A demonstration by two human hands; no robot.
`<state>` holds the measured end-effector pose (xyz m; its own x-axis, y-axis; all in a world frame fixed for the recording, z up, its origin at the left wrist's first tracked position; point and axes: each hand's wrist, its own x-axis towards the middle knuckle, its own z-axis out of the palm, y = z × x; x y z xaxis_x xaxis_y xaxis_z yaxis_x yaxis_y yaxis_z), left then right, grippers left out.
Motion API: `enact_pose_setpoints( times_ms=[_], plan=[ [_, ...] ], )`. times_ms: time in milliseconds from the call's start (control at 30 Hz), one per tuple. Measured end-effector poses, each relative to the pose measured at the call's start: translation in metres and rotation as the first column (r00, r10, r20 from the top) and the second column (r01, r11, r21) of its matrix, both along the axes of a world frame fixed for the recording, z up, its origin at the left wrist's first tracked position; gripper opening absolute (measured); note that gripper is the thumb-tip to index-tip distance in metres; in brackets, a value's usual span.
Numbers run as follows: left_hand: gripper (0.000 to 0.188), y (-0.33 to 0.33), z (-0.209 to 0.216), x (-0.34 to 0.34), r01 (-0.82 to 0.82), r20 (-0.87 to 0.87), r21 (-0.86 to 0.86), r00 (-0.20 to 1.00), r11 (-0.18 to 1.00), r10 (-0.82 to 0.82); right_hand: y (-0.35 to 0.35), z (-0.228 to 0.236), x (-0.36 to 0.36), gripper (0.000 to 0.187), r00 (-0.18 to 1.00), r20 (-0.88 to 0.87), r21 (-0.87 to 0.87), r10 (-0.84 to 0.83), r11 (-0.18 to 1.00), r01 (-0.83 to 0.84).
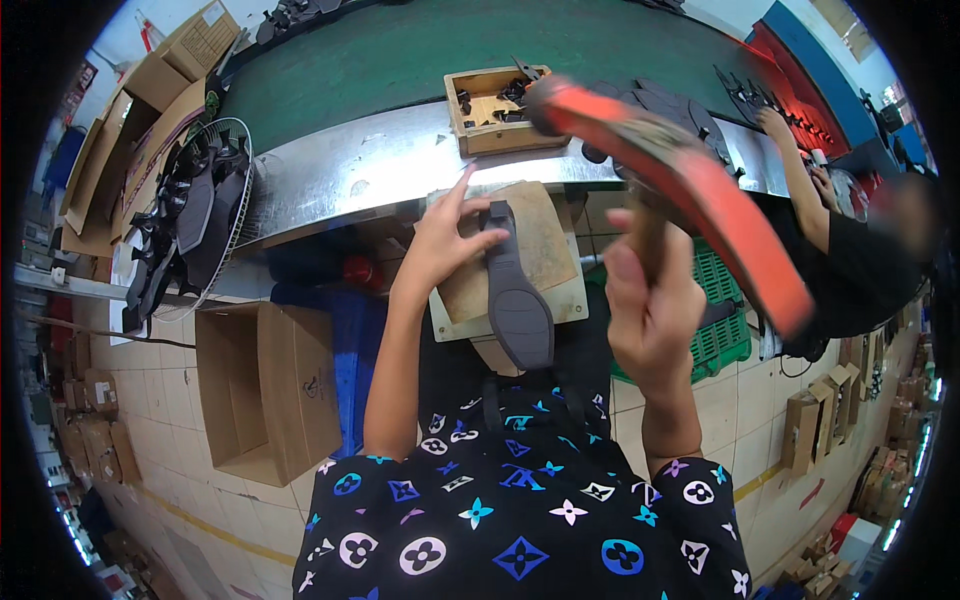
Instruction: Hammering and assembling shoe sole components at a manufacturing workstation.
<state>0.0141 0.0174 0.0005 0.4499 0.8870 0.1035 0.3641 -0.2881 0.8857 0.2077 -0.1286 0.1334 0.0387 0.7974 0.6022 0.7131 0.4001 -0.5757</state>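
A dark grey shoe sole (pixel 520 315) lies lengthwise on a worn tan pad (pixel 550 245) in front of me, with a small black heel piece (pixel 499 212) at its far end. My left hand (pixel 448 240) rests beside that end with fingers stretched and apart; its thumb reaches over the sole's narrow part and seems to touch it. Raised to the right of the sole, my right hand (pixel 655 310) is wrapped around the handle of a hammer (pixel 690 175). The hammer's long red head is close to the camera, slightly blurred, and hides part of the bench.
A wooden box (pixel 510 138) with small black parts and pliers stands on the metal bench edge, before a green belt (pixel 380 65). Dark soles fill a wire basket (pixel 215 220) at left. A cardboard box (pixel 265 390) stands below. A co-worker (pixel 860 240) reaches in from the right, near a green crate (pixel 720 335).
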Motion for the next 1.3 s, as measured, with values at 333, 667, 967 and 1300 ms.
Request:
enact_pose_setpoints(
  times_ms=[333,667,967,1300],
  plan=[
    [0.107,-0.004,-0.007,-0.001,0.049,-0.208,0.253,0.978,0.966,0.005,-0.005,-0.005,-0.014,0.025,0.945,-0.326,-0.097,0.038,0.993,-0.074],
    [0.035,-0.015,-0.014,-0.014,0.018,-0.175,0.485,0.982,0.874,0.077,0.029,-0.042,-0.007,0.023,0.982,-0.186,-0.202,0.003,0.978,-0.041],
    [0.017,-0.124,0.103,-0.035,0.307,0.459,-0.421,0.884,0.854,-0.092,0.049,-0.1,0.003,0.036,0.896,0.364,-0.274,0.253,0.949,-0.156],
    [0.028,-0.131,0.113,-0.036,0.546,0.626,-0.519,0.766,0.657,-0.142,0.035,-0.021,-0.003,0.039,0.552,-0.446,-0.242,0.705,0.499,-0.832]
  ],
)
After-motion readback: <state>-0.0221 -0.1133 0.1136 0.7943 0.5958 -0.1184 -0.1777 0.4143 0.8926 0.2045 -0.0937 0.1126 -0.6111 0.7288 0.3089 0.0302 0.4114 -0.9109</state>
